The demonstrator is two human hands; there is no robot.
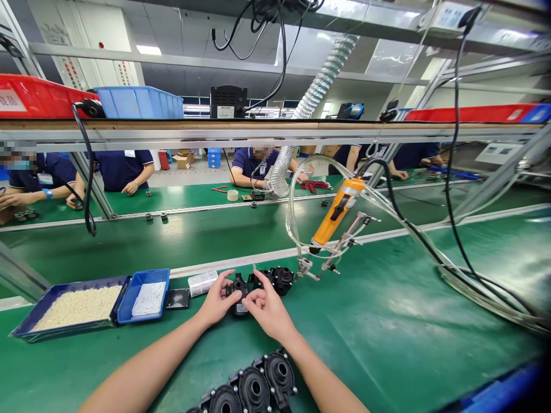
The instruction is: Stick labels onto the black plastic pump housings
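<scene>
A black plastic pump (240,308) with a pale label low on its side stands on the green bench between my hands. My left hand (218,299) is closed around its left side, thumb lying across the front. On the other side, my right hand (270,308) grips at the pump's right edge with the thumb against it; the other fingers are partly curled and the index finger points upward. Right behind my right hand sit more black pumps (283,280), partly covered by it. A row of similar black pumps (255,389) with round ports lies nearer, between my forearms.
To the left are a tray of small cream pieces (80,307), a blue tray with white strips (148,298) and a clear box (202,283). An orange electric screwdriver (338,211) hangs at right among hoses and cables. Co-workers sit across the bench beneath a shelf (267,131).
</scene>
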